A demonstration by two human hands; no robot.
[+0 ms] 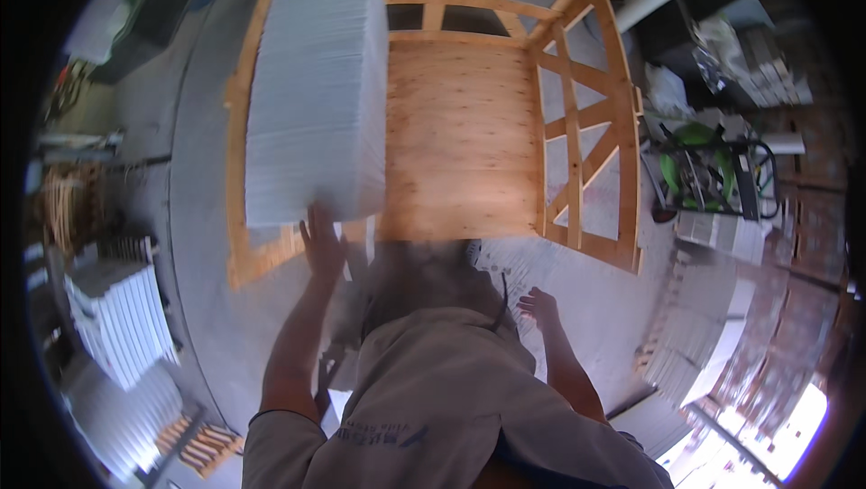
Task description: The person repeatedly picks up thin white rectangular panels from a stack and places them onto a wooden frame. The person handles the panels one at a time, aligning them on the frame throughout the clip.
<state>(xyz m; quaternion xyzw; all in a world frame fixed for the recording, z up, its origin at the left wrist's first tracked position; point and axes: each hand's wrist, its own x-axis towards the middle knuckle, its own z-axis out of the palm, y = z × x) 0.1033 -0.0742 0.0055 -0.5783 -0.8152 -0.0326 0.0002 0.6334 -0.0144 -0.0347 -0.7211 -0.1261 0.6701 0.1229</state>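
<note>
A tall block of tightly stacked white sheets (311,92) stands in the left part of an open-sided wooden crate (622,128). To its right, the crate's bare plywood floor (460,128) shows. My left hand (323,247) is at the near end of the stack, fingers spread; whether the fingertips touch the sheets I cannot tell. It holds nothing that I can see. My right hand (538,305) hangs beside my body, near the crate's front right corner, with its fingers loosely apart and nothing in them.
Slatted wooden rails form the crate's right and far sides. White stacked slabs (122,318) stand on the left. A green and black machine with a frame (708,169) sits on the right, near wrapped bundles and stacks of pale slabs (695,327). Grey concrete floor (203,164) surrounds the crate.
</note>
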